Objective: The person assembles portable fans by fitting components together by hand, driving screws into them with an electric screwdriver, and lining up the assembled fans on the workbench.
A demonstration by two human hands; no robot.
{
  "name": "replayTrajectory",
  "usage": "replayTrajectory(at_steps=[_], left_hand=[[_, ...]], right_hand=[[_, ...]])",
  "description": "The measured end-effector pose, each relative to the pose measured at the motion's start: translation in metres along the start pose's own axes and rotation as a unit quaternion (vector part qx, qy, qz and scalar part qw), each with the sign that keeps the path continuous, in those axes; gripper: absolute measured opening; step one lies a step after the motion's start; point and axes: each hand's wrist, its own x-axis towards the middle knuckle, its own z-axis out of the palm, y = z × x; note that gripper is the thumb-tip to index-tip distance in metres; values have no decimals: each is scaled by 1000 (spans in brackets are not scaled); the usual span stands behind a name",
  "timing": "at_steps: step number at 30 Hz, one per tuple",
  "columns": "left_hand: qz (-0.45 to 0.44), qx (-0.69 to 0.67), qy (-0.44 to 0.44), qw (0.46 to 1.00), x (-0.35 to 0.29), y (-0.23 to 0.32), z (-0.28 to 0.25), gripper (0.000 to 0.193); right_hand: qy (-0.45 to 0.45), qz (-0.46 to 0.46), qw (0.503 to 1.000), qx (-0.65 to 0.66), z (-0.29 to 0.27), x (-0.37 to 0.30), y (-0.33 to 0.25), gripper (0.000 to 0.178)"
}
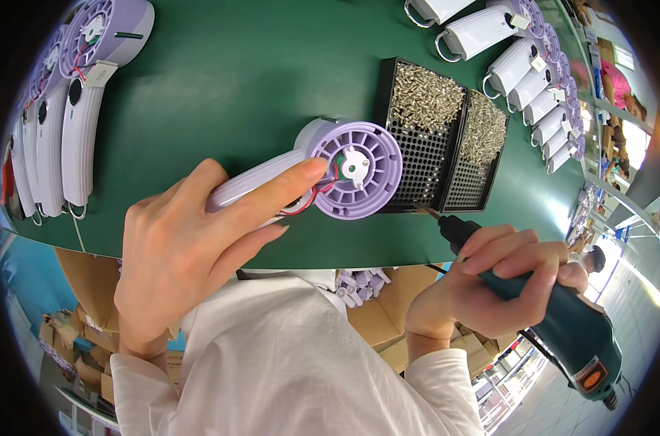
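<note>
My left hand (192,232) is closed round the handle of a white and lilac handheld fan (359,168). The fan's round lilac head lies open-side up, showing a white motor bracket, a bit of green board and red wires; my index finger rests by its rim. My right hand (508,276) grips a dark teal electric screwdriver (577,338). Its bit points left and up, close to the near edge of a black perforated screw tray (422,156). Silver screws (424,98) are heaped in the far part of that tray.
Beside it sits a second perforated tray (469,189) with more screws. Several similar fans (83,138) stand at the far left, and a row of them (526,76) lines the right side of the green table (250,73). Below the edge is a cardboard box (377,316) with lilac parts.
</note>
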Motion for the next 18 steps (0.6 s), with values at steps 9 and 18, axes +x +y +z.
replayTrajectory(at_steps=[9, 18], left_hand=[[1, 0, 6, 1000, -9, -1, -1, 59], [19, 26, 8, 999, -21, -1, 2, 57]], right_hand=[[81, -44, 995, 38, 9, -1, -9, 15], [-86, -114, 970, 198, 50, 10, -32, 21]])
